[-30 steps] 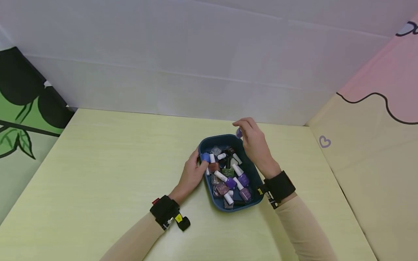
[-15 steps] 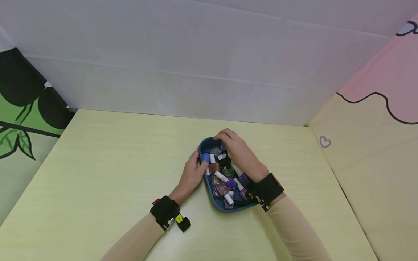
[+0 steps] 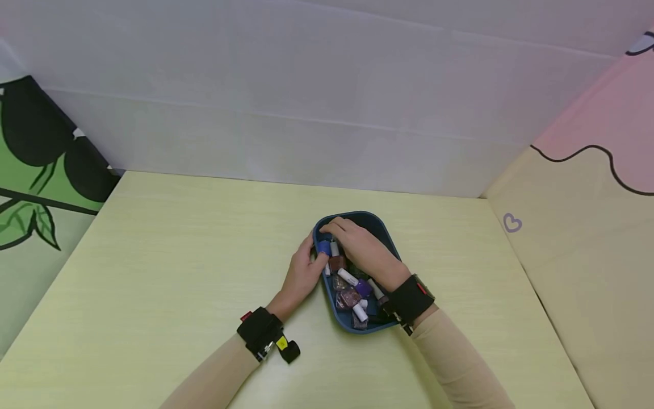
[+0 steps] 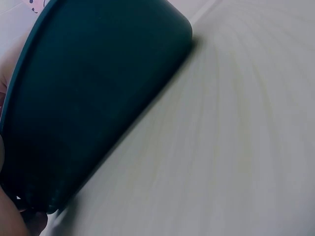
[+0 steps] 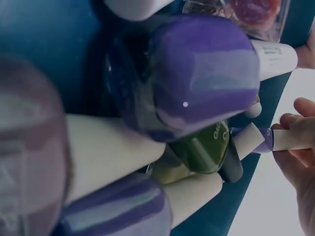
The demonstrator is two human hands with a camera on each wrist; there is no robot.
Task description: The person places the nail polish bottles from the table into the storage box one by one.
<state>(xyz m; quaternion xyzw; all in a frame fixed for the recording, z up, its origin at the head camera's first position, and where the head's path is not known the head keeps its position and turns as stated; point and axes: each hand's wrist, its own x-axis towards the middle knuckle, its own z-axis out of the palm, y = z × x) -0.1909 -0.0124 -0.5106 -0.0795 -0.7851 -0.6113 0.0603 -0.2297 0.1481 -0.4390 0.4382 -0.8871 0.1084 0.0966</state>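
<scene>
A dark blue bin (image 3: pixel 375 225) full of nail polish bottles stands on the table. My left hand (image 3: pixel 300 278) grips its left side, thumb over the rim and fingers outside; the left wrist view shows mostly the outer wall (image 4: pixel 98 98). My right hand (image 3: pixel 365 247) is inside the far left part of the bin. In the right wrist view its fingers (image 5: pixel 300 130) pinch the white cap of a purple nail polish bottle (image 5: pixel 266 140). Near my left thumb sits a blue bottle (image 3: pixel 324 247). A brown bottle (image 3: pixel 337 263) and another purple bottle (image 3: pixel 364 287) lie closer to me.
Pale yellow tabletop (image 3: pixel 194 255) surrounds the bin. A light fabric wall (image 3: pixel 306 113) rises behind, with printed panels at left and right. Closest to the right wrist camera are a large purple bottle (image 5: pixel 204 76) and a dark green bottle (image 5: pixel 202 147).
My right hand has moved left and down from above the bin's far right corner into its far left part, with a purple nail polish bottle. The left hand keeps its hold.
</scene>
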